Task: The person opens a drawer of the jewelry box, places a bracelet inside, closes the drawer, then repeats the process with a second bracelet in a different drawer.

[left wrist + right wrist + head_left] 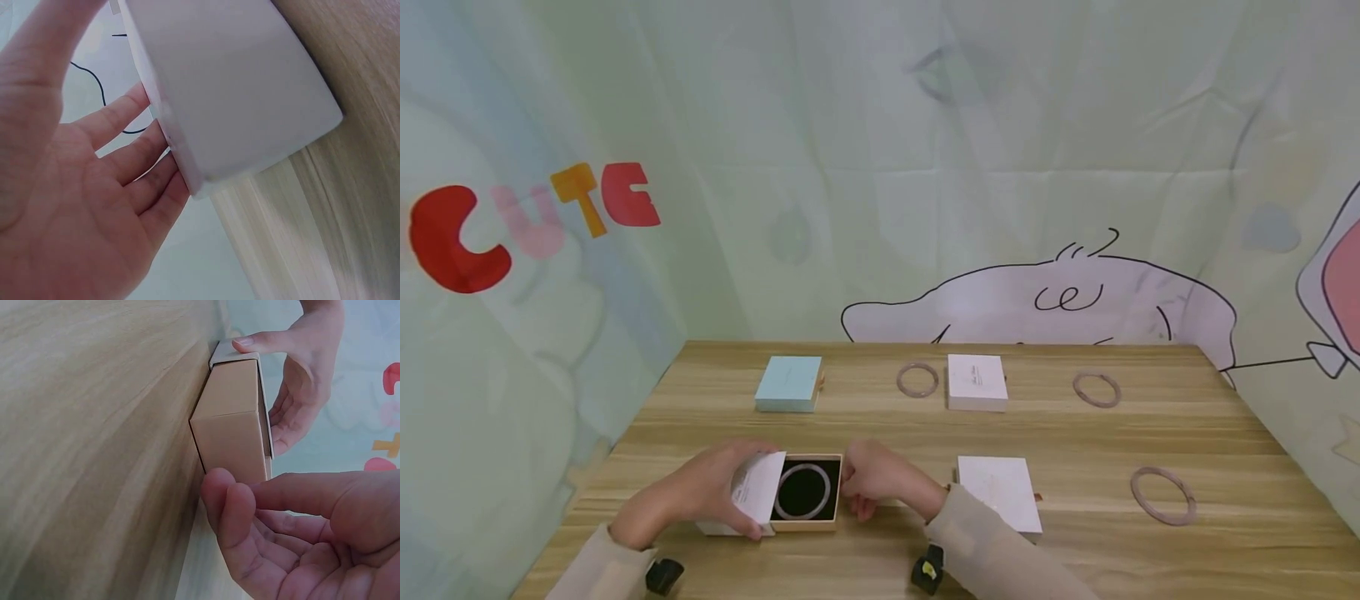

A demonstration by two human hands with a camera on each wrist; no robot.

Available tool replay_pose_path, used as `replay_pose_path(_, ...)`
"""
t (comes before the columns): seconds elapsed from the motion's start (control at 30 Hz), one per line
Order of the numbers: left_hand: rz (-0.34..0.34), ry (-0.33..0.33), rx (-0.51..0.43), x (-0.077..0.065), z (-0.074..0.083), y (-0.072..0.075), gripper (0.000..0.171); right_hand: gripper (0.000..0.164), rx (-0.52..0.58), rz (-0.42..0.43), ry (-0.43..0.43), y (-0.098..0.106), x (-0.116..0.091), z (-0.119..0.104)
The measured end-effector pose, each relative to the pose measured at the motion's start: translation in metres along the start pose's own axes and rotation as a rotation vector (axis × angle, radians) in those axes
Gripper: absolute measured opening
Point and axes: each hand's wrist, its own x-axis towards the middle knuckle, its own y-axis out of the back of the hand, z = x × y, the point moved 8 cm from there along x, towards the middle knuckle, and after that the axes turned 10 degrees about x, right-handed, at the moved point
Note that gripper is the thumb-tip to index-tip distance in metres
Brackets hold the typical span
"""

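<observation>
My left grip [718, 483] is holding the sleeve [760, 490], my right grip [876, 475] pinching the drawer [805, 526]; overpulling could spill the bangle [827, 490].

A bangle [828, 490] lies in the drawer [805, 527], before 1 box [788, 380] and left of another box [1000, 492].

From my post I see a wood-grain counter [887, 429] before creased, pale green cloth [820, 192] bearing colourful letters [538, 242] and a line-drawn cartoon [985, 304].

Counts: boxes [762, 488], 4 (3 white, 1 pale blue); bangles [917, 394], 4; hands [711, 487], 2; desk [887, 429], 1.
</observation>
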Motion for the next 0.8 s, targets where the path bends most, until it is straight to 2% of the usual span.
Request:
replay_pose_path(0.23, 0.01, 0.005, 0.009, 0.0001, 0.0008, 0.0009, 0.101, 0.027, 0.018, 0.008, 0.004, -0.0004, 0.0012, 0.0008)
replay_pose_path(0.57, 0.016, 0.011, -0.001, -0.0006, 0.0058, 0.0039, 0.099, 0.024, 0.042, 0.015, 0.06, -0.001, 0.0021, -0.0027)
replay_pose_path(0.8, -0.006, 0.017, -0.015, 0.0009, 0.0042, 0.0031, 0.1, 0.025, 0.049, 0.014, 0.066, -0.0021, 0.0026, -0.0035)
